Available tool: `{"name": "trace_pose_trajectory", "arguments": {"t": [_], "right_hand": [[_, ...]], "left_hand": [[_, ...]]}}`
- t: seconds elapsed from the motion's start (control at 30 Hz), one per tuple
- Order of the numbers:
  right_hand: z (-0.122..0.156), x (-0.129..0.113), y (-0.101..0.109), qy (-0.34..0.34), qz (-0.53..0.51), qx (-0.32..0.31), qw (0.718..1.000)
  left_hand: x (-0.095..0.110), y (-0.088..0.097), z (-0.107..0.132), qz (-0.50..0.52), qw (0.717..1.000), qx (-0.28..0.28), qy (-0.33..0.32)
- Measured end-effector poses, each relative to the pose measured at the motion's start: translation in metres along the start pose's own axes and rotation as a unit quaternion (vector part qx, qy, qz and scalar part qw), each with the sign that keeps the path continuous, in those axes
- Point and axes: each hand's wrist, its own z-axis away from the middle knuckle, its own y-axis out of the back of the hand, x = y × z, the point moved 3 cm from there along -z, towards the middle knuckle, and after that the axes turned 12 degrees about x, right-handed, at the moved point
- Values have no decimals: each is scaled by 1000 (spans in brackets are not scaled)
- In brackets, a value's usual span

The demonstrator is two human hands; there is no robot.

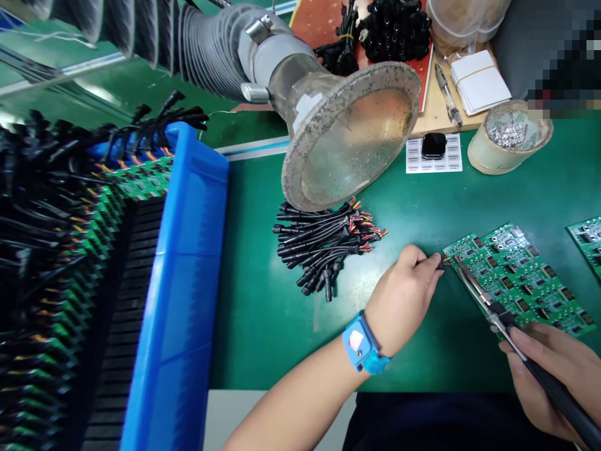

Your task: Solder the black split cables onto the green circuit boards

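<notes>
My left hand [401, 300], with a blue wrist strap [360, 343] on its wrist, pinches a black cable [440, 265]. Its thin coloured wire ends meet the near left corner of a green circuit board panel [521, 282]; most of the cable is hidden by the fingers. My right hand [551, 369] grips a soldering iron [556, 393] with a black handle. The iron's tip is at the wire ends on the board's corner; whether it touches them I cannot tell. Left of my hands lies a pile of black cables [323, 241] with bare coloured wire ends.
A fume extractor hood [352, 138] hangs over the table's middle. At left stands a blue bin [188, 250] of wired boards. A solder-filled cup [509, 141], smartwatch-like device [434, 146], pen [448, 94] and white cards [481, 81] lie behind. Another board [586, 241] is at right.
</notes>
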Motion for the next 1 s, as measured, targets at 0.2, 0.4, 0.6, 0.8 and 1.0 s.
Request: {"name": "trace_pose_trajectory", "arguments": {"t": [0.2,0.4,0.6,0.8,1.0], "right_hand": [[1,3,-1,5,3,-8,1000],[-6,-3,-5,-7,20,6,1000],[-4,-1,-3,-22,14,-3,1000],[-2,2,3,4,-2,-5,1000],[-3,1,0,8,22,-8,1000]], "left_hand": [[0,0,0,-1,1000,0,0],[0,1,1,-4,1000,10,-6],[1,-1,1,-15,1000,0,-7],[2,-1,1,-23,1000,-9,-4],[2,-1,1,-26,1000,-9,-2]]}}
